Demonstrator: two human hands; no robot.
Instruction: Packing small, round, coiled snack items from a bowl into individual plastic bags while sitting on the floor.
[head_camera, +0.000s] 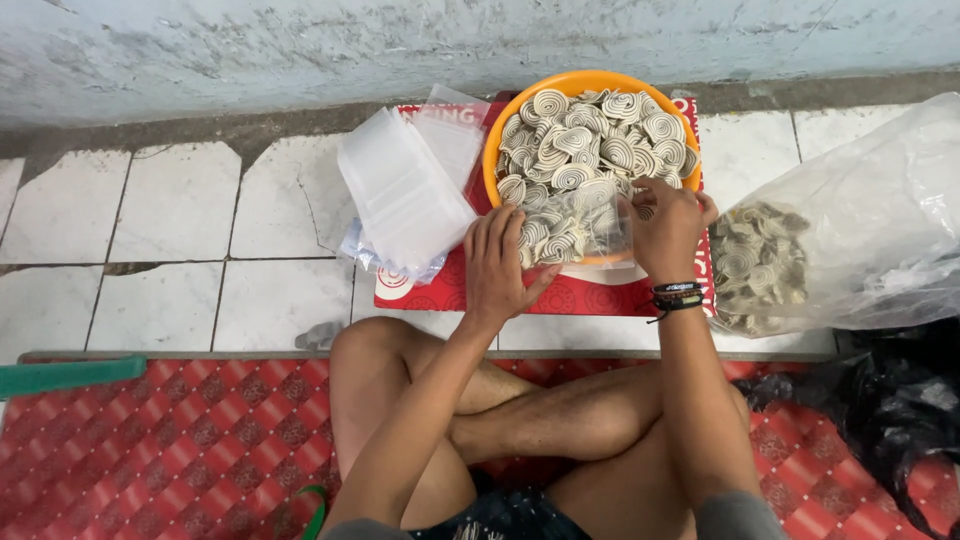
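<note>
Small clear bag (585, 225): held between both hands over the near rim of the orange bowl, partly filled with spiral crackers; its mouth appears to face the right hand.
Spiral crackers (590, 140): pale discs with dark swirl lines, heaped in the bowl just beyond both hands; a portion already sits inside the small bag.
Left hand (497, 265): fingers extended and lying flat against the bag's left side, steadying it; not closed into a fist, no pinch visible.
Right hand (665, 228): curled at the bag's right edge, fingers bent inward; it appears to grip the bag's rim, though whether it also holds crackers cannot be told. Dark bands sit on the wrist behind it.
Orange bowl (495, 140): round, resting on a red printed sheet (450, 290) directly under and beyond the hands.
Stack of empty clear bags (405, 195): lies just left of the left hand, partly on the red sheet.
Large clear sack (880, 210): right of the right hand, on the floor, holding more crackers.
Black bag (890, 410): crumpled, right of the right forearm.
Floor (180, 230): cracked white tiles beyond the left hand; red patterned mat (200, 440) under the crossed legs.
Step in hand, as judged: portioning crackers into the small bag.
Next move, as judged: calls for keeping the bag mouth open while feeding in more pieces without crushing them.
</note>
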